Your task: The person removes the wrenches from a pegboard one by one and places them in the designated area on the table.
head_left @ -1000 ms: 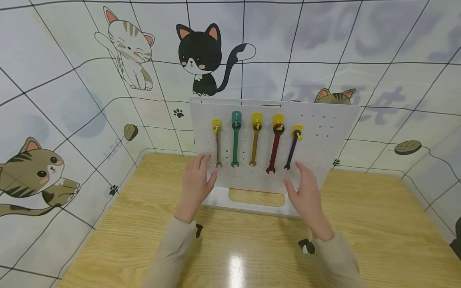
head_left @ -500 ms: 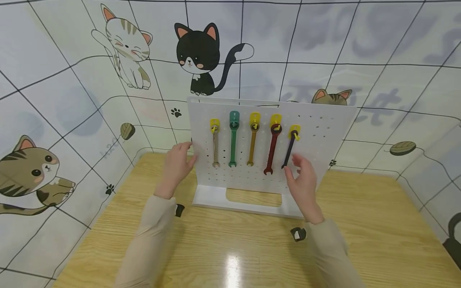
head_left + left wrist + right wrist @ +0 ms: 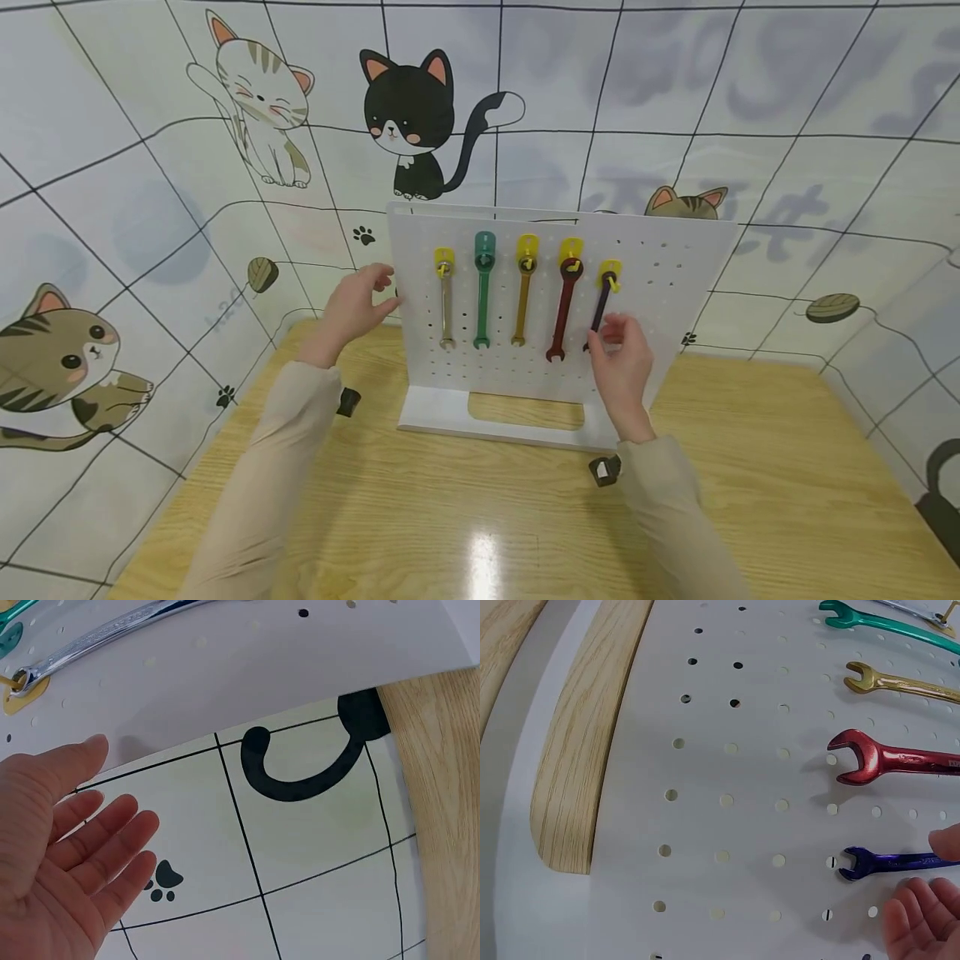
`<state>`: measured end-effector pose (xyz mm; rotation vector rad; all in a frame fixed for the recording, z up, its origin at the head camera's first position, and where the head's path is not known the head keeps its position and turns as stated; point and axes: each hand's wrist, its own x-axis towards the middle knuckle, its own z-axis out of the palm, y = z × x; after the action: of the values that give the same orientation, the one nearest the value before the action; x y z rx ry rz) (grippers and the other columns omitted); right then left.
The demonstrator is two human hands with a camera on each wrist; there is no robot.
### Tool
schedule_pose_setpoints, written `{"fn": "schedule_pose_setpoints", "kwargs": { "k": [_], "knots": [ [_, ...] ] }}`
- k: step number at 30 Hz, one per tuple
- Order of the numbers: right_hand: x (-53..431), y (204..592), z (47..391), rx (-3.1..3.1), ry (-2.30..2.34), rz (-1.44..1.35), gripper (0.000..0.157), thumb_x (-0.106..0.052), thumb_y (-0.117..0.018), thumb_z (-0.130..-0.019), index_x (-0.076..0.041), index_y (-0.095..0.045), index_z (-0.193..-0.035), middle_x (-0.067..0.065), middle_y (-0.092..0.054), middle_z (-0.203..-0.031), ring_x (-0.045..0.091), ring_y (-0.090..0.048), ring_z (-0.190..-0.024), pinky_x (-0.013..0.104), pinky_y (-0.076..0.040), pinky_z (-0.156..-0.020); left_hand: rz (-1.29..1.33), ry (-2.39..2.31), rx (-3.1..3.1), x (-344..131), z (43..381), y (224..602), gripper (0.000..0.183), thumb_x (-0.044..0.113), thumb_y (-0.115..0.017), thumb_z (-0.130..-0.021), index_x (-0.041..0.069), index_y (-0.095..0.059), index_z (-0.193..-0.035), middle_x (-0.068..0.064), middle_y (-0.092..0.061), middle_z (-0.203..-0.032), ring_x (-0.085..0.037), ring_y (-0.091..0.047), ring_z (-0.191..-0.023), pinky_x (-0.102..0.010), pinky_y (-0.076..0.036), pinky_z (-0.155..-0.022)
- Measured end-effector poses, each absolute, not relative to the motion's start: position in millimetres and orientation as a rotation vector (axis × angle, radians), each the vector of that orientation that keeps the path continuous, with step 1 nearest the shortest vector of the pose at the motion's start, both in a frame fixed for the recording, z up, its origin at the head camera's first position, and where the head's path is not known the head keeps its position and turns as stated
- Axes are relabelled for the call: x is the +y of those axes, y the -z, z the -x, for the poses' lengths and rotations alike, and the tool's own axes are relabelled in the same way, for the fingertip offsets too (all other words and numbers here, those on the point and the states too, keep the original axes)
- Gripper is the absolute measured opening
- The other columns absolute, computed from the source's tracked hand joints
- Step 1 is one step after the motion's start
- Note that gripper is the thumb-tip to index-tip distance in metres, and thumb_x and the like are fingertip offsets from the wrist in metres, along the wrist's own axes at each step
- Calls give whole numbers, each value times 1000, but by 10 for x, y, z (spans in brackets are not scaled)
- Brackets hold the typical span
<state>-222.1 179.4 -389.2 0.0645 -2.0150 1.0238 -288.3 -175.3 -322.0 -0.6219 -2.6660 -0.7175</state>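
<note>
A white pegboard [image 3: 525, 367] stands on the table with several wrenches hanging on hooks. From left to right in the head view hang a silver wrench [image 3: 447, 308], a green wrench [image 3: 482, 304], a gold wrench [image 3: 521, 304], a red wrench [image 3: 564, 312] and a dark blue wrench [image 3: 601, 307]. My right hand [image 3: 624, 362] is at the blue wrench's lower part, thumb close over the shaft and loosely bent fingers [image 3: 922, 915] just beyond it, a gap showing between them. Beside the board's left edge, my left hand [image 3: 350, 308] holds nothing, fingers relaxed.
The wooden table [image 3: 450, 517] extends in front of the board and to both sides. Behind it is a wall covering [image 3: 570, 75] with grid lines and cartoon cats. The board's base [image 3: 435, 410] has a long cutout. A dark object [image 3: 941, 500] shows at the right edge.
My left hand has moved left and upward, from in front of the board to beside its left edge. My right hand has shifted up and left toward the blue wrench, its fingers bending more.
</note>
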Motion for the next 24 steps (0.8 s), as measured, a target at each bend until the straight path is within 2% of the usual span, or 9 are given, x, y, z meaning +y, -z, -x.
{"fn": "schedule_pose_setpoints", "kwargs": {
  "k": [4, 8, 14, 24],
  "knots": [
    [1776, 3885, 2249, -1998, -1094, 0, 25, -1, -71, -79, 9, -58, -98, 22, -62, -84, 34, -60, -73, 21, -39, -66, 690, 787, -2655, -1751, 2960, 3151, 27, 9, -70, -83, -7, -57, -100, -22, -62, -95, -34, -60, -89, -43, -45, -82],
    [1745, 3878, 2266, -2000, -1119, 62, 24, -3, -72, -79, 8, -58, -95, 21, -62, -83, 32, -60, -73, 24, -40, -68, 702, 861, -2692, -1728, 3021, 3068, 18, 8, -70, -82, -4, -57, -85, -19, -63, -85, -32, -61, -81, -42, -46, -76],
    [1698, 3873, 2302, -2007, -1058, 124, 20, -4, -72, -78, 6, -58, -90, 19, -63, -79, 31, -60, -70, 34, -42, -65, 617, 980, -2804, -1744, 3136, 2969, 13, 8, -68, -83, -1, -60, -80, -14, -64, -81, -26, -60, -75, -38, -46, -71],
    [1664, 3878, 2347, -2012, -1015, 159, 13, -5, -65, -80, 5, -58, -83, 19, -62, -74, 31, -61, -64, 37, -43, -60, 641, 981, -2911, -1764, 3187, 2847, 8, 5, -68, -82, -1, -63, -78, -10, -65, -74, -23, -58, -72, -34, -43, -70]
  ]
}}
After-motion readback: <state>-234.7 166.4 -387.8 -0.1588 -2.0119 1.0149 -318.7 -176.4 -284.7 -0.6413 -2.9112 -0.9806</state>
